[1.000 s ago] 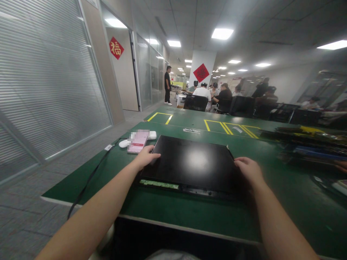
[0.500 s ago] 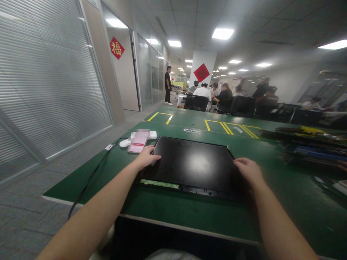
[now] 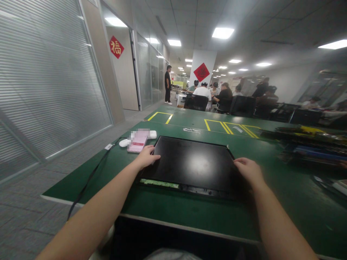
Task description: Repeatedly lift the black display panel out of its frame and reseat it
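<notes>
A black LCD screen panel [image 3: 189,162] faces up over the green table, with a bright glare on its surface. Along its near edge runs a narrow green circuit board [image 3: 159,183]. My left hand [image 3: 146,158] grips the panel's left edge, the thumb lying on the top face. The right edge is pinched by my right hand [image 3: 248,170], its fingers partly hidden. Whether the panel rests fully on the table I cannot tell.
Left of the panel lie a pink phone [image 3: 137,143], white objects [image 3: 124,143] and a black cable [image 3: 94,169]. Blurred stacked parts [image 3: 311,144] sit at the right on the green table [image 3: 206,220]. Several people sit farther back; one person [image 3: 168,85] stands.
</notes>
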`<state>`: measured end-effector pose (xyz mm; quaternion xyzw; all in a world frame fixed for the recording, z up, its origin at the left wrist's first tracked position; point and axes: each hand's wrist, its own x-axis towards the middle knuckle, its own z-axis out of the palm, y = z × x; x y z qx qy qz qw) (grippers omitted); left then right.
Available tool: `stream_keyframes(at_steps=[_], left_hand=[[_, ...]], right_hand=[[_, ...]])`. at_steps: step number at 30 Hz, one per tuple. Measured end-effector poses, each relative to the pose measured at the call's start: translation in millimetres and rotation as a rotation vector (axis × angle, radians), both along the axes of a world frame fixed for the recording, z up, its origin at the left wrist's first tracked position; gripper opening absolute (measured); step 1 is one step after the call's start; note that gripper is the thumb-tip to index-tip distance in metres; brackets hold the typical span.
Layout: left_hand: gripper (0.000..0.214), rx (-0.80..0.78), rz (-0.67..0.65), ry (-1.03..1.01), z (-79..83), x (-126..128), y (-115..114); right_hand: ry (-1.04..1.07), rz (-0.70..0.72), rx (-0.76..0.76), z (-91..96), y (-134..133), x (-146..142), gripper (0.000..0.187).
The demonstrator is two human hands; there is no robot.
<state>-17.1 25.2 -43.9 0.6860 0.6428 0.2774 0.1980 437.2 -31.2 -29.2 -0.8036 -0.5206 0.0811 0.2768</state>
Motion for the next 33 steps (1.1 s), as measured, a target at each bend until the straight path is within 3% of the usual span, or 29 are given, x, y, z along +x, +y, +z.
stream_keyframes(at_steps=[24,28,33], left_hand=[[0.061,0.083,-0.103,0.129,4.5,1,-8],[0.061,0.131,-0.182,0.197,14.0,-2,-14],[0.064,0.143,-0.398,0.25,23.0,-3,-22]], right_hand=[[-0.007,0.001,-0.011,1.0,-2,1,0.03],[-0.02,0.017,0.03,2.0,-2,-3,0.029],[0.003,0.225,0.071,-1.5,-1,-12,0.038]])
